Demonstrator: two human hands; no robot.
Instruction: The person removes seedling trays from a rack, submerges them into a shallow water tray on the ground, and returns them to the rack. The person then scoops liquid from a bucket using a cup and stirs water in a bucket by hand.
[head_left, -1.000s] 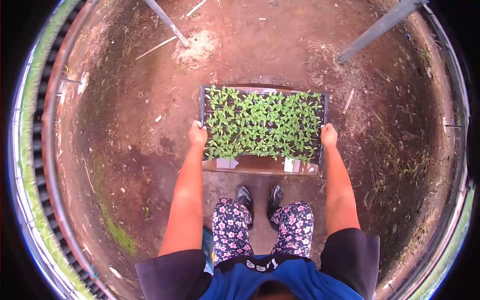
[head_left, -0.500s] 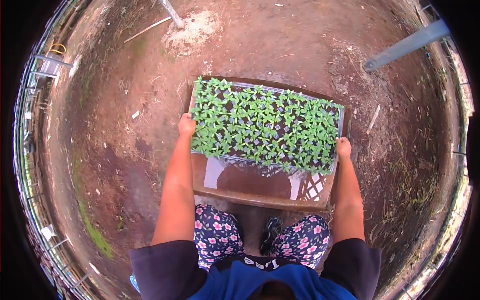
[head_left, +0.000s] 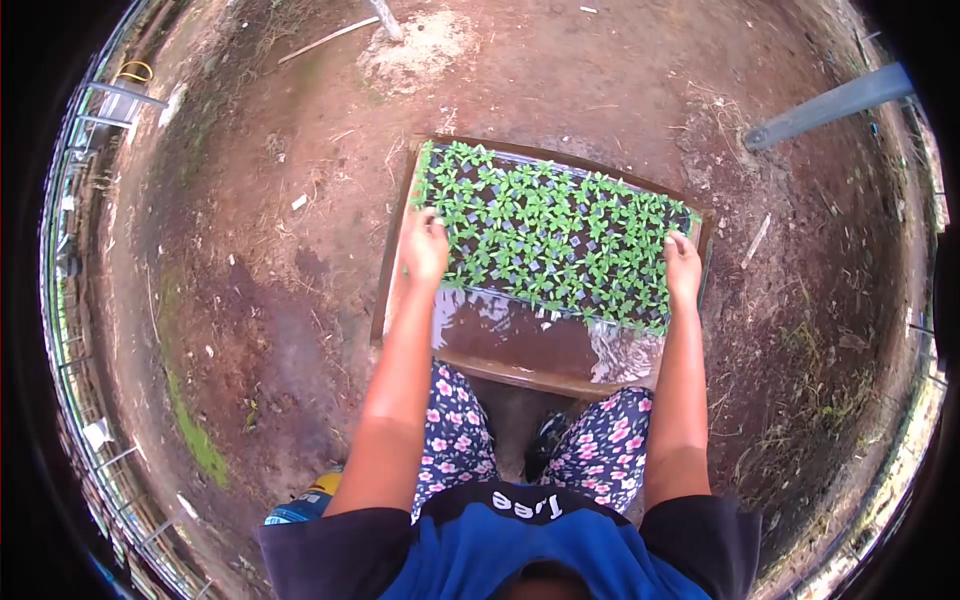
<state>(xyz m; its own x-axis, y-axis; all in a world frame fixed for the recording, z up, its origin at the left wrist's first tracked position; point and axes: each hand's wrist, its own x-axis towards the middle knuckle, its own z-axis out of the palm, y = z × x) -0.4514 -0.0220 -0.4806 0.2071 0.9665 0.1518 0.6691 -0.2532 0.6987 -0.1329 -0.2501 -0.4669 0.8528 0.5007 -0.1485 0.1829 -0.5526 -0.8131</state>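
A tray of green seedlings (head_left: 560,235) lies in the far part of a shallow basin (head_left: 500,370) of brown water, which shows along the near side. Over the tray's left edge is my left hand (head_left: 426,248), its fingers curled and slightly blurred. My right hand (head_left: 683,264) is above the right edge beside the leaves, fingers bent inward. Whether either hand touches the tray is hard to make out, and what lies between the fingers is too small to tell.
Bare brown soil (head_left: 250,300) surrounds the basin. A grey post (head_left: 830,105) stands at upper right, another post (head_left: 386,18) at the top. A blue and yellow object (head_left: 308,500) is beside my left arm. My knees are close to the basin's near edge.
Both hands have come off the tray's side edges and moved inward over it. The tray sits lower in the water. A blue and yellow object has come into view at lower left.
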